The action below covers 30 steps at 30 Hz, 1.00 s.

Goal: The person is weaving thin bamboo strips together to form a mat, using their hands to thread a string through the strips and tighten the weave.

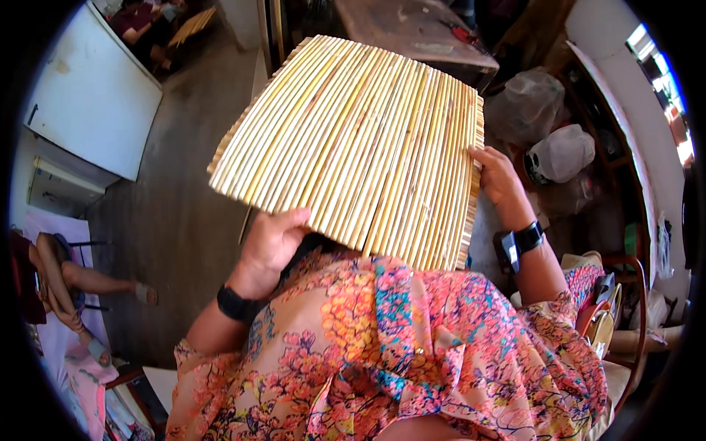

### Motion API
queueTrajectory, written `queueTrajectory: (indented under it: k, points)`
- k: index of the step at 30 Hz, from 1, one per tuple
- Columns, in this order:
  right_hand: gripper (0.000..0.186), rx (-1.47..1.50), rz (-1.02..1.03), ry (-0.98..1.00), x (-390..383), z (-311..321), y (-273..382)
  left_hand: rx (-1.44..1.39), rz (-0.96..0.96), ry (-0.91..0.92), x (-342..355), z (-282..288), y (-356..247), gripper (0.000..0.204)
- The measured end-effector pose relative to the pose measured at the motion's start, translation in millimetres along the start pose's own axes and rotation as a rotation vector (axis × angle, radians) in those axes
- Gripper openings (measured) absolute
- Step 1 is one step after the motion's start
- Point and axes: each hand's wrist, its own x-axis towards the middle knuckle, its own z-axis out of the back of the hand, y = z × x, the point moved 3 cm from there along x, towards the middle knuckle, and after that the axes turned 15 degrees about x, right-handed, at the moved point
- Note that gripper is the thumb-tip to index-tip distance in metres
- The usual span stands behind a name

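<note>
A squarish panel of thin yellow-brown reed sticks (353,140), laid side by side, is tilted up in front of my body. Its side edges look layered, with more sticks showing beneath the top row. My left hand (271,241) grips the near-left edge, thumb on top and fingers hidden underneath. At the right edge, my right hand (500,175) holds the panel with its thumb over the rim, the other fingers partly hidden. The panel's near edge lies close against my flowered clothing.
Beyond the panel stands a worn brown table (404,26) with a red-handled tool (465,34). Plastic bags (562,153) are piled at the right, above a chair (638,316). At the left are a white cabinet (95,88) and a seated person (59,283). Another person (136,22) is far left.
</note>
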Motion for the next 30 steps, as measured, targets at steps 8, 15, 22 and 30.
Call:
queueTrajectory:
  k: [8,15,22,30]
  points:
    - [0.019,0.173,0.277,-0.002,54.6,-51.0,49.4,0.136,-0.291,0.038,95.5,21.7,-24.3,0.050]
    - [0.024,0.387,0.345,-0.186,113.7,-56.5,34.5,-0.004,-0.253,-0.136,182.9,36.0,-25.1,0.036]
    - [0.023,0.394,0.311,-0.352,106.1,-45.9,19.6,-0.113,-0.283,-0.277,187.5,19.4,-13.9,0.032]
    - [0.028,0.300,0.273,-0.293,87.5,-45.7,19.6,0.085,-0.149,-0.116,149.1,-1.8,21.6,0.037]
